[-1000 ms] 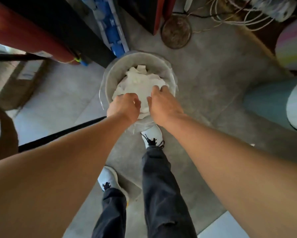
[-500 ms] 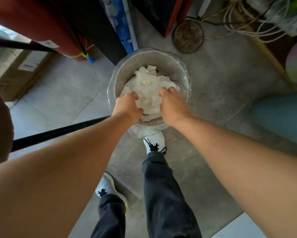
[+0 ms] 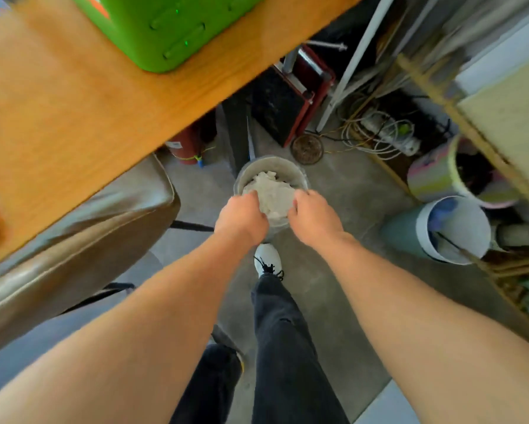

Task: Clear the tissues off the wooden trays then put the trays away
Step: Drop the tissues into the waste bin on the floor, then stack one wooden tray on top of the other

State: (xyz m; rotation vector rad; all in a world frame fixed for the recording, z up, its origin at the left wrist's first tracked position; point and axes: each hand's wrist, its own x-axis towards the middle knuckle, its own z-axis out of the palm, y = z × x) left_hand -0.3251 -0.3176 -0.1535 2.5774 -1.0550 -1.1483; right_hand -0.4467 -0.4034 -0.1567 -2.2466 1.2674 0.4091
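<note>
A heap of crumpled white tissues point(image 3: 271, 191) fills a round grey bin point(image 3: 271, 162) with a clear liner, standing on the concrete floor ahead of my feet. My left hand point(image 3: 242, 215) rests on the heap's left side at the near rim. My right hand point(image 3: 313, 217) is on its right side. Both have their fingers curled down against the tissues, and the fingertips are hidden behind the knuckles. No wooden tray is in view.
A wooden table point(image 3: 73, 102) with a green box point(image 3: 165, 26) overhangs the upper left, with a brown padded chair point(image 3: 73, 234) below it. A teal bucket point(image 3: 453, 228), a pastel basket point(image 3: 431, 175) and tangled cables point(image 3: 379, 133) crowd the right. My white shoe point(image 3: 266, 258) is by the bin.
The view has pulled up and back, bringing the table and chair into sight. My hands have spread a little apart on the tissues and stay at the bin.
</note>
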